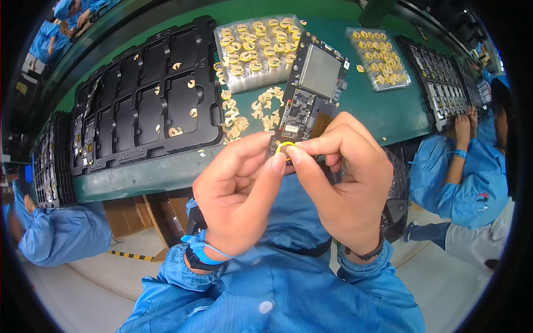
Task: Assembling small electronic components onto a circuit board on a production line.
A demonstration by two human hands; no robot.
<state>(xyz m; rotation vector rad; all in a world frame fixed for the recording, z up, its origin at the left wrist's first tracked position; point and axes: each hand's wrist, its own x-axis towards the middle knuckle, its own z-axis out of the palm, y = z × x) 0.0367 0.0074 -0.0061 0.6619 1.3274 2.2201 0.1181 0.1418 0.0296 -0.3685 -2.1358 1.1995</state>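
Note:
Between my two hands a long dark circuit board (320,72) is held up at a tilt, with a large silver metal shield on its upper half. My left hand (230,194) is closed around the board's lower end, its thumb in front. At that same end, my right hand (352,177) pinches a small round yellow-rimmed piece (285,145), like a coin cell, against the board. The left thumb tip touches this piece too. Fingertips cover much of it, so whether it is fixed to the board cannot be seen.
A clear tray of yellow round pieces (256,47) stands behind the board; a second clear tray (380,58) lies right. Cream paper scraps (236,125) litter the green bench (355,105). Black trays (150,91) fill the left. Co-workers in blue (461,161) sit at both sides.

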